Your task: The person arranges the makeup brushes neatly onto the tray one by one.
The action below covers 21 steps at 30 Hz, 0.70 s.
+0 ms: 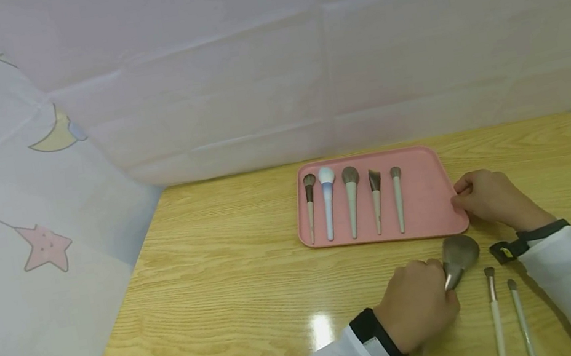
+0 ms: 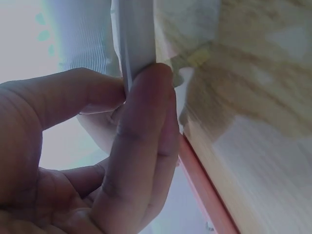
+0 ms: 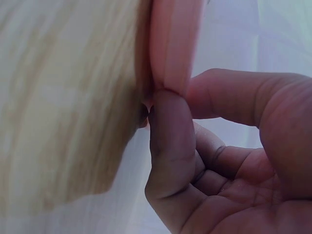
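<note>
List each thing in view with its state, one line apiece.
Pink tray: flat on the table, right edge pinched by right hand.
Five brushes: lying side by side in the tray.
Large brush: gripped by left hand.
Two thin brushes: lying on table.

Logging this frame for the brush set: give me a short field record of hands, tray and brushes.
left hand: grips the large powder brush by its handle, over the table
right hand: pinches the right rim of the pink tray
on tray: five makeup brushes side by side, bristles away from the person
on wooden table: two thin brushes near the right sleeve
</note>
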Each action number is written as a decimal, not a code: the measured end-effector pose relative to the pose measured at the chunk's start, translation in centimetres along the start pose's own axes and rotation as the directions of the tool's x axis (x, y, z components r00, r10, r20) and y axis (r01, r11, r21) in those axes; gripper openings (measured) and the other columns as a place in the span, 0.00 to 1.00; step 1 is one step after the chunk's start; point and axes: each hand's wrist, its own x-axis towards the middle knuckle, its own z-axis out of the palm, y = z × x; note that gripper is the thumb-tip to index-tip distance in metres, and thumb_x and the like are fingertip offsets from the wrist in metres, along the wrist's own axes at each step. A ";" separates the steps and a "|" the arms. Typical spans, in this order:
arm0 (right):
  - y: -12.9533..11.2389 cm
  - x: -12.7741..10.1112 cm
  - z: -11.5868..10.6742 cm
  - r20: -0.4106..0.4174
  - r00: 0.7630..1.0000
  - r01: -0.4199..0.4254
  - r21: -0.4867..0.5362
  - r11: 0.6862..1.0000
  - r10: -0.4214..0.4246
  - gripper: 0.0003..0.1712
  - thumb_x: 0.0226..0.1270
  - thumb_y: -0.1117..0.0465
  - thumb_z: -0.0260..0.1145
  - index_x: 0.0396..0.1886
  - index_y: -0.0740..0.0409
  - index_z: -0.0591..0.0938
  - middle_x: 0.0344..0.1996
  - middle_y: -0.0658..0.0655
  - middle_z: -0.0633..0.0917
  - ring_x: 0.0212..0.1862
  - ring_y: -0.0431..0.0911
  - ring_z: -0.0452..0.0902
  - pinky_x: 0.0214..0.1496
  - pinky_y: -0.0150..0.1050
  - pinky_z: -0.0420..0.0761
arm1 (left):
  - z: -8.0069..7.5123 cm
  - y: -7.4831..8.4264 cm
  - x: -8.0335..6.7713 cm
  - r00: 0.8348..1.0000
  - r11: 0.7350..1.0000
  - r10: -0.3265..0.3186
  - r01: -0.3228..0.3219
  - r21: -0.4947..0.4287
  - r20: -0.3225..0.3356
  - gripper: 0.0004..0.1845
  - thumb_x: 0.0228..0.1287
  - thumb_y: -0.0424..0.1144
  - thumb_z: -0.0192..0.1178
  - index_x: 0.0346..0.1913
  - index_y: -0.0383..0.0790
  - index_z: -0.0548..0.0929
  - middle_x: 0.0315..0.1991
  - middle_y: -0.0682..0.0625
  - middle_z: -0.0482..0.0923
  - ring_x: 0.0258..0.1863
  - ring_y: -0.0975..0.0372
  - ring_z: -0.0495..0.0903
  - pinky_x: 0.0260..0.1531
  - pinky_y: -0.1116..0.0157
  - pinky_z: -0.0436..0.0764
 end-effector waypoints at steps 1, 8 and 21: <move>0.0 0.0 0.0 0.000 1.000 -0.002 0.002 1.000 0.002 0.24 0.69 0.60 0.64 0.51 0.80 0.80 0.34 0.67 0.87 0.35 0.52 0.81 0.32 0.37 0.77 | -0.1 -0.1 0.1 1.000 1.000 0.001 -0.001 0.002 -0.008 0.14 0.62 0.43 0.71 0.25 0.49 0.75 0.17 0.61 0.68 0.12 0.74 0.61 0.08 0.77 0.60; 0.2 -0.1 0.0 -0.001 1.000 -0.008 0.014 1.000 0.008 0.23 0.69 0.60 0.64 0.51 0.80 0.80 0.34 0.66 0.87 0.35 0.51 0.81 0.32 0.38 0.77 | -0.5 -0.3 0.7 0.999 0.998 -0.035 0.035 -0.060 -0.001 0.13 0.65 0.43 0.70 0.28 0.48 0.76 0.19 0.60 0.69 0.11 0.75 0.61 0.07 0.78 0.61; 0.1 -0.1 0.1 -0.025 0.999 0.021 -0.003 1.000 -0.021 0.22 0.69 0.61 0.64 0.50 0.80 0.80 0.35 0.69 0.87 0.36 0.53 0.82 0.33 0.37 0.78 | -0.7 -1.6 2.8 0.995 0.983 -0.089 0.079 -0.165 -0.054 0.12 0.66 0.40 0.69 0.27 0.45 0.76 0.18 0.60 0.68 0.13 0.74 0.63 0.11 0.76 0.65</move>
